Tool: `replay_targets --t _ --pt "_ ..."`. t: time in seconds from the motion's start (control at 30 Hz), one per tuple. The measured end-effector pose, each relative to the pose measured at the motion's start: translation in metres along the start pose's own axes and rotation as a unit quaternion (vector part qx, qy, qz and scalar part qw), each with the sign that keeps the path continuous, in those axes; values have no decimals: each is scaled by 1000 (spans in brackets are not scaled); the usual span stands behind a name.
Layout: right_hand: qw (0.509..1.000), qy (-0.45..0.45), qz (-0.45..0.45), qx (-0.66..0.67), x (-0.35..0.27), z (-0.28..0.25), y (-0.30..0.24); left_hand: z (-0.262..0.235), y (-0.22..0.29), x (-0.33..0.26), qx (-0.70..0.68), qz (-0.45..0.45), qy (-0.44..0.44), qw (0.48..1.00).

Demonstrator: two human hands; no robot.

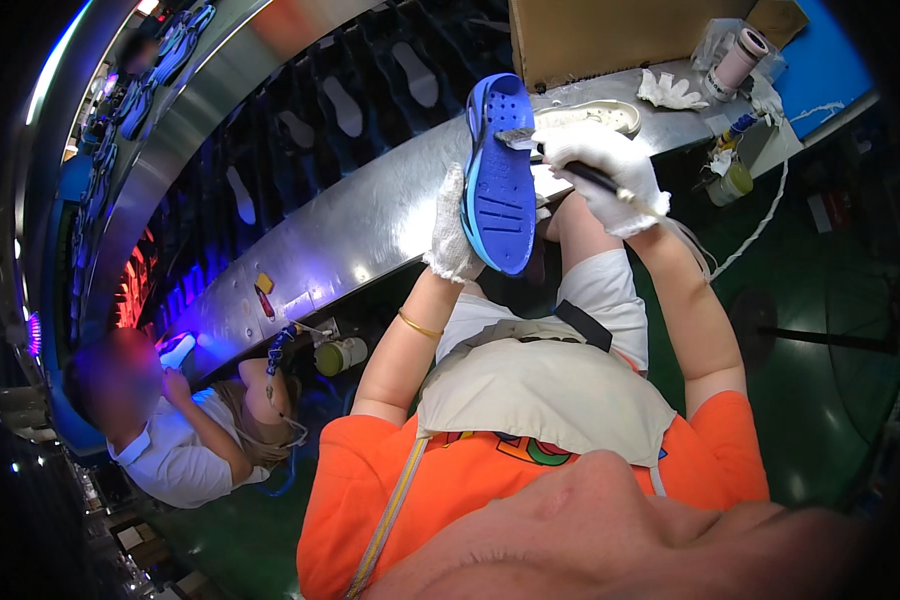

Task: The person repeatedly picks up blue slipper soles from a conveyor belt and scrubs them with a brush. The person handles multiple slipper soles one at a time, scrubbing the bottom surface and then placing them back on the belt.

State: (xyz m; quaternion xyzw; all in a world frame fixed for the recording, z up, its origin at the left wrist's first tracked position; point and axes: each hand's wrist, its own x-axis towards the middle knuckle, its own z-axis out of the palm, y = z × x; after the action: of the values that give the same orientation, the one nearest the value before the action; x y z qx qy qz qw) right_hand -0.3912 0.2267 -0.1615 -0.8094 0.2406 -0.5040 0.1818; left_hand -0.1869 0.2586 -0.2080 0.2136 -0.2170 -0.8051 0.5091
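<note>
My left hand (452, 228), in a white knit glove, grips a blue shoe sole (507, 205) along its left edge. The sole stands nearly upright, with small holes near its far end and slots lower down. In my gloved right hand (610, 178) is a brush (516, 138) with a dark handle and a thin hose trailing from it. Its bristles lie over the upper part of the sole's inner face; contact is hard to confirm. Behind my right hand a whitish shoe sole (622, 116) rests on the metal ledge (370, 207), partly covered by the hand.
Beyond the ledge runs a dark conveyor (280, 90) bearing several pale sole shapes. A cardboard box (610, 40), a spare white glove (670, 90) and a pink bottle (738, 62) sit at the far right. A co-worker (185, 430) sits at the left, near a hanging can (340, 357).
</note>
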Motion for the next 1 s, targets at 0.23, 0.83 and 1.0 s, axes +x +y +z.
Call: replay_targets --t 0.23,0.83,1.0 --pt "986 -138 45 83 -3 -12 -21 -9 4 3 -32 41 20 998" --pt "988 -92 57 111 -18 31 -29 -13 -3 6 -78 -6 58 995" --pt "987 -54 72 131 -21 35 -30 -16 -2 5 -82 -12 29 996"
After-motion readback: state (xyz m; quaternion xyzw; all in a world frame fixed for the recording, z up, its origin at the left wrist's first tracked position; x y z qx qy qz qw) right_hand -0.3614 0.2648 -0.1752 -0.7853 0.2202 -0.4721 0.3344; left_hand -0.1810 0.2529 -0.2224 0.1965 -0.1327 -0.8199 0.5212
